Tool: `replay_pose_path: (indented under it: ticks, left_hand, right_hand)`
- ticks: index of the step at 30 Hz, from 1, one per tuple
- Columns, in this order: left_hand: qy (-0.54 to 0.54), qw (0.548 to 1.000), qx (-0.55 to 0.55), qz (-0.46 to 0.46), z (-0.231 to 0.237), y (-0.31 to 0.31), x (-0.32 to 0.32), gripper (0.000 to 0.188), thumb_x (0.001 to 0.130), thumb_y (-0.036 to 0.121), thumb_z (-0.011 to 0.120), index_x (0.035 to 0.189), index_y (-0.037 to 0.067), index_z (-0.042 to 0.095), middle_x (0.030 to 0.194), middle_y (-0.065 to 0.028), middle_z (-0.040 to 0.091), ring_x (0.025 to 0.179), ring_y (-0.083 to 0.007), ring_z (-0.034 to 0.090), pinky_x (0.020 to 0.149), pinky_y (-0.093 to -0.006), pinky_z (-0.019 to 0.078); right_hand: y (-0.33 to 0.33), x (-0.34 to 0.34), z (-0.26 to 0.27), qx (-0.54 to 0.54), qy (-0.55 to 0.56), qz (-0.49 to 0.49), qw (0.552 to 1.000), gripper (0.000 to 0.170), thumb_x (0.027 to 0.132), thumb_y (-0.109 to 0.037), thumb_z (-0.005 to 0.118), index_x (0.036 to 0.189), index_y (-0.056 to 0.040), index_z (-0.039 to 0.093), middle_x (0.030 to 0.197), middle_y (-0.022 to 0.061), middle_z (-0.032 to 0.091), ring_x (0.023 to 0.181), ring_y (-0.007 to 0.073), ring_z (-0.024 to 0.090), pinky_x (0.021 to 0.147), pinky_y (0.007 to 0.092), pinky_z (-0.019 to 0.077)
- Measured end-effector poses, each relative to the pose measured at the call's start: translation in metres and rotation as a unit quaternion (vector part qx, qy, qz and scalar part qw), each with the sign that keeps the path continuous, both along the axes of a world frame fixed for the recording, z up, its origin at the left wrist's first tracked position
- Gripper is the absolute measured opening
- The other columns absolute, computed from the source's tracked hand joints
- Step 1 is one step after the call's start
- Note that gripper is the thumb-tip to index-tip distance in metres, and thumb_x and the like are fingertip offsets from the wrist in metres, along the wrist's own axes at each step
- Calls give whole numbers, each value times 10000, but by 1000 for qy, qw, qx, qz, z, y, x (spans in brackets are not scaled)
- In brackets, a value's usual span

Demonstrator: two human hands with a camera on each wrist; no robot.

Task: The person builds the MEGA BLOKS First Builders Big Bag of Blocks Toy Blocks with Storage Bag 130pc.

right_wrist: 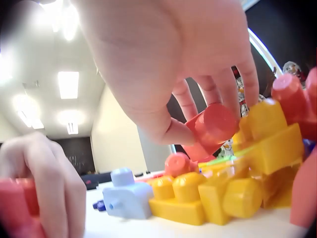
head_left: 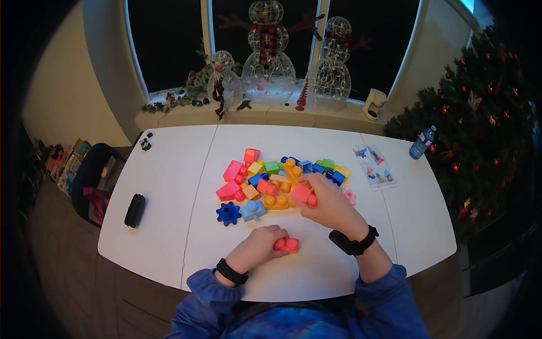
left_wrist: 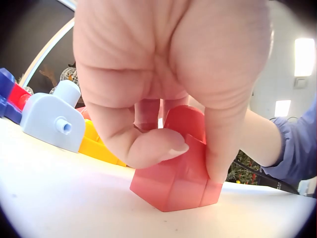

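Observation:
Near the front of the table, my left hand (head_left: 257,247) grips a red toy building block (head_left: 292,245). In the left wrist view the thumb and fingers press against the sides of this block (left_wrist: 171,191), which has sloped lower faces and sits at the tabletop. My right hand (head_left: 330,203) pinches another red building block (head_left: 302,194) between thumb and fingers, over the near right side of a pile of blocks. The right wrist view shows its round stud (right_wrist: 220,124) beside stacked yellow blocks (right_wrist: 270,148). Closest to the left hand in the pile are a light blue block (head_left: 253,211) and a dark blue gear (head_left: 228,214).
Pink-red blocks (head_left: 230,191) lie at the pile's left, green and blue ones at its back. A picture sheet (head_left: 375,169) and a water bottle (head_left: 422,142) are at the right. A black case (head_left: 135,211) lies on the left. Snowman figures (head_left: 268,51) stand behind the table.

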State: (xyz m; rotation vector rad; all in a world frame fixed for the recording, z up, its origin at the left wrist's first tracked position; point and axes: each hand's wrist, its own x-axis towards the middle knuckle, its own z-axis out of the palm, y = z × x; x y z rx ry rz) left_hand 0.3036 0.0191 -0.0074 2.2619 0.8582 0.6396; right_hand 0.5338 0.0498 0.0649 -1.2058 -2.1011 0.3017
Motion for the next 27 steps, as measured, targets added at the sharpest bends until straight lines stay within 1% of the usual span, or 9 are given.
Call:
replay_pose_path:
  ticks: [3,6,9,13,16,19,22,25,27]
  left_hand:
    - [8,1000,-1,5,3,-2,1,323,780,202,844,1015,41,691,937,-153,664,879,-369,669,775,-428,550]
    - [10,1000,4,10,2,-2,3,319,782,206,840,1010,42,691,934,-154,663,873,-370,666,769,-431,548]
    - [6,1000,19,12,0,-2,3,320,779,203,855,1014,50,701,913,-141,671,845,-352,672,751,-409,547]
    - [2,1000,28,12,-3,-1,2,319,778,200,862,1017,56,706,904,-133,675,832,-344,675,738,-395,548]
    - [12,1000,9,15,2,-4,1,316,764,160,833,1020,45,690,931,-152,659,869,-369,660,766,-432,543]
    - [20,1000,12,13,0,-4,1,353,789,213,843,1055,44,683,934,-152,662,894,-366,668,773,-435,544]
    - [29,998,44,31,7,-8,-2,409,802,264,871,1105,62,683,992,-133,694,819,-339,672,726,-405,545]
    - [-3,996,7,91,50,2,-15,443,827,302,861,1153,73,669,1050,-112,704,833,-333,677,736,-411,548]
    - [46,988,71,128,56,31,-22,371,858,220,807,1175,84,669,1098,-89,712,868,-317,693,746,-413,560]
  right_hand:
    - [-37,25,2,-136,0,54,989,371,804,-92,767,1136,-28,615,1028,162,651,917,360,667,821,419,545]
    - [-58,35,-16,-211,-78,73,972,376,804,-108,810,1138,-30,656,1043,135,698,922,265,705,822,363,577]
    - [-72,26,-30,-222,-42,75,971,347,822,-95,792,1134,-27,657,1034,124,694,895,261,708,819,369,580]
    - [-74,18,-38,-185,-40,73,979,337,823,-86,778,1134,-44,654,1017,133,669,927,316,690,838,393,571]
    - [-74,15,-42,-189,-47,76,978,325,833,-101,776,1128,-53,651,1051,132,664,957,342,681,842,404,565]
    - [-72,16,-47,-177,-65,83,979,358,829,-108,777,1160,-59,652,1100,130,661,967,350,681,840,409,567]
    - [-73,14,-40,-162,-90,70,980,411,842,-150,798,1217,-69,651,1139,123,658,963,315,690,831,390,571]
    - [-76,21,-24,-161,-53,28,985,481,850,-214,832,1270,-74,643,1193,112,662,938,266,697,824,365,573]
    - [-73,24,-17,-165,-28,17,986,485,859,-246,841,1268,-71,647,1221,102,664,922,240,699,821,351,572]
